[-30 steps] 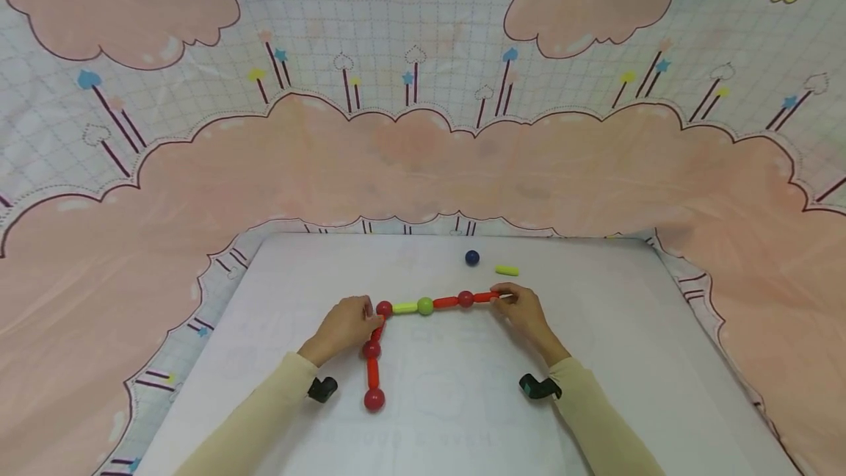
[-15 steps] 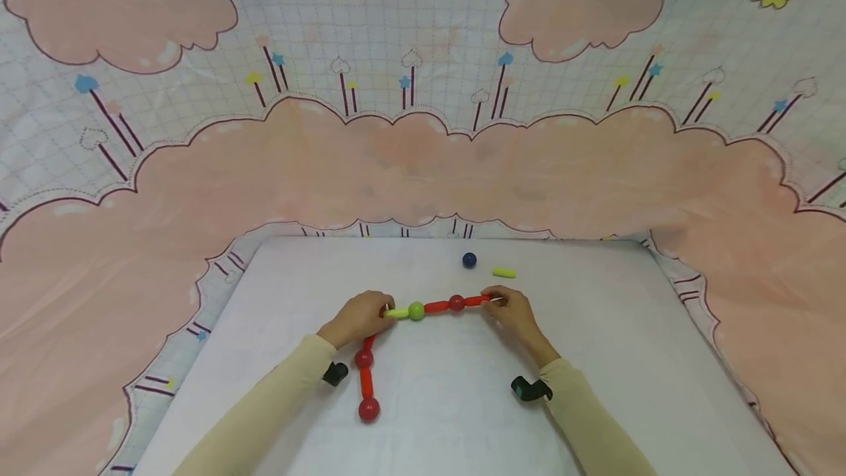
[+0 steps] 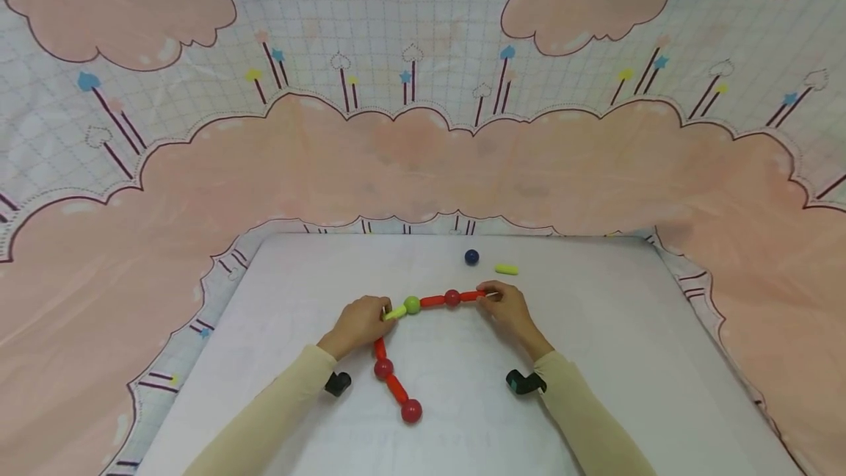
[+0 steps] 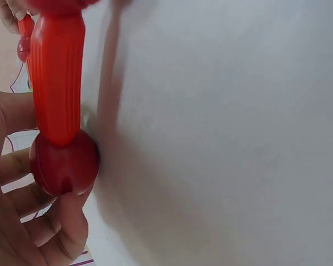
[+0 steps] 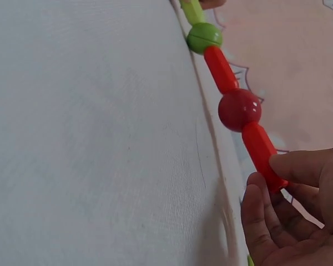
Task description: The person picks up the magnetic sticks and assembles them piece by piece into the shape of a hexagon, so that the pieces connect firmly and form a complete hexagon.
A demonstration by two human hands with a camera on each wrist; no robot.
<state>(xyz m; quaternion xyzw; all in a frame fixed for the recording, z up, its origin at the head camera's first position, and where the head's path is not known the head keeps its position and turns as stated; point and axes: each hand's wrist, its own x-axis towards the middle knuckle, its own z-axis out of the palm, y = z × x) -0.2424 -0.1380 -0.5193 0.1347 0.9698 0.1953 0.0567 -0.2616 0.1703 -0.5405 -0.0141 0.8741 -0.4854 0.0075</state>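
Observation:
A chain of toy balls and ribbed rods bends at a red ball (image 4: 65, 163), which my left hand (image 3: 359, 326) grips between thumb and fingers; the head view mostly hides that ball. From it a yellow-green rod (image 3: 396, 313) leads to a green ball (image 3: 413, 305). Beyond come a red rod (image 3: 432, 301), a second red ball (image 5: 240, 110) and an end red rod (image 5: 261, 152). My right hand (image 3: 510, 313) pinches that end rod's free tip. The other branch runs toward me from the left hand, through a red ball (image 3: 383, 368) to an end red ball (image 3: 411, 411).
On the white table (image 3: 529, 439), a dark blue ball (image 3: 472, 257) and a loose yellow-green rod (image 3: 507, 269) lie beyond my right hand. A patterned cloth (image 3: 423, 167) hangs behind the table. Each wrist bears a small black device (image 3: 526, 382).
My left hand has moved right and now grips the corner ball. The near branch has swung, its end ball shifting right. The right hand has moved slightly left, still pinching the end rod.

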